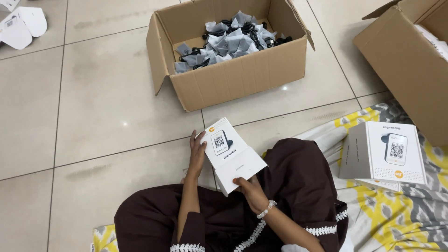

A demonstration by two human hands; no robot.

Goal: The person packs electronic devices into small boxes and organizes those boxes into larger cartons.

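Small white carton [229, 154] sits up off the floor over the person's lap, pinched between 2 hands. Left hand [196, 153] wraps the far-left edge, fingers curled over the rim, so that grip is closed on the carton. Right hand [250, 190] clamps the near bottom flap, thumb on top, also gripping it.

Looks like thin card, so I'd guess it's light and stiff along the folds but easy to dent mid-panel. The glossy print probably makes it a bit slippery. Best holds are the edges and corners, right where both grips already are, not the flat face. The bottom flap looks open, so whatever's inside could slide out under the right grip.

Beyond the left grip: an open brown box [224, 51] of bagged black cables [231, 39]. Off past the right grip, a bigger white carton [385, 151] on a yellow-grey patterned cloth [392, 210].
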